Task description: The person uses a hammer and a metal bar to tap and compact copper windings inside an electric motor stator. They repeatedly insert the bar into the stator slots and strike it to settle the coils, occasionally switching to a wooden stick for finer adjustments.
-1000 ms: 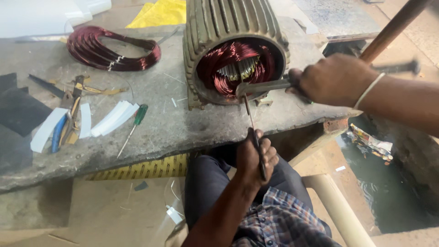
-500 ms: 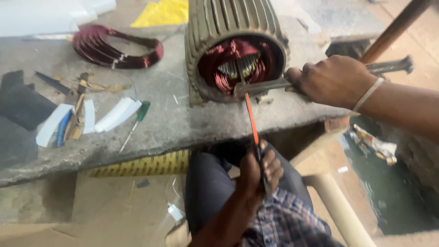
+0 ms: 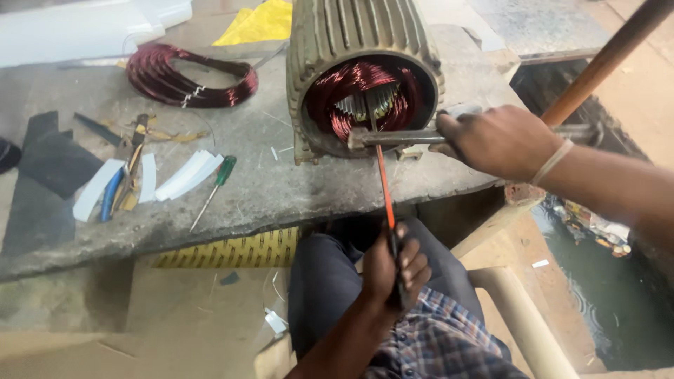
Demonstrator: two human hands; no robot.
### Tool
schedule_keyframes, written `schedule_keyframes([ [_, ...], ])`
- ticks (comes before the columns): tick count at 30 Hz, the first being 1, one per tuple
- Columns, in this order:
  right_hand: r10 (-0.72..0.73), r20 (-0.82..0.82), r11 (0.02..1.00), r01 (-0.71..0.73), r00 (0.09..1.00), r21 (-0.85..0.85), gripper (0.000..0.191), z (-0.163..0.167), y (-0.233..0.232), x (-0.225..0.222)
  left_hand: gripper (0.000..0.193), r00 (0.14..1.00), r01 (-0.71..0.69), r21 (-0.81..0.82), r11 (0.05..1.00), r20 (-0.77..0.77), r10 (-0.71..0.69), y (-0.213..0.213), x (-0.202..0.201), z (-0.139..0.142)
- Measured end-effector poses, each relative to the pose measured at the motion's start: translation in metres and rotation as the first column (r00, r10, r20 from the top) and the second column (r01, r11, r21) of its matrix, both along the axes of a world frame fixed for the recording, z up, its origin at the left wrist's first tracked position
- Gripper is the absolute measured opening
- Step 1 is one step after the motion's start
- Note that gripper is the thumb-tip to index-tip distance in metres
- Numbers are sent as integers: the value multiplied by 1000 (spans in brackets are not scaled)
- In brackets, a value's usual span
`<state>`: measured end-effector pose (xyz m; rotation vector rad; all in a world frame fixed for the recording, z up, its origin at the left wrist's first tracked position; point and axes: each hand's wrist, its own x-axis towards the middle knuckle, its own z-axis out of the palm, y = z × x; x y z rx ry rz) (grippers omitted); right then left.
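Observation:
A ribbed metal motor housing [image 3: 358, 42] lies on a stone slab, its open end showing red copper windings [image 3: 354, 84]. My right hand [image 3: 502, 140] grips a grey metal bar [image 3: 393, 137] laid across the housing's mouth. My left hand [image 3: 394, 270], down near my lap, holds the handle of a long tool with an orange shaft [image 3: 382, 186]. Its dark tip reaches up into the windings, behind the bar.
On the slab [image 3: 267, 189] lie a loose coil of red wire [image 3: 186, 77], a green-handled screwdriver [image 3: 214, 186], white insulation strips [image 3: 186, 175] and dark sheet scraps [image 3: 56, 165]. A brown pole [image 3: 604, 60] slants at right above dark water [image 3: 604, 295].
The view has shifted slightly. My left hand has pushed the orange tool's tip deeper into the windings. My right hand keeps the bar across the housing mouth.

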<state>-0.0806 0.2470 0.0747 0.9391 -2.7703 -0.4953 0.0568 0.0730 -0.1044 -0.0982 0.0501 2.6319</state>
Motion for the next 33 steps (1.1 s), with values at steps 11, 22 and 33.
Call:
schedule_keyframes([
  [11, -30, -101, -57, -103, 994, -993, 40, -173, 74, 78, 29, 999, 27, -938, 345, 14, -39, -170, 163, -121],
  [22, 60, 400, -520, 371, 914, -769, 31, -283, 90, 76, 41, 845, -473, -877, -87, -422, -329, -19, 62, -90],
  [33, 259, 501, -458, 561, 826, -689, 33, -283, 87, 58, 31, 754, -638, -753, 161, -653, -71, 117, -57, -125],
])
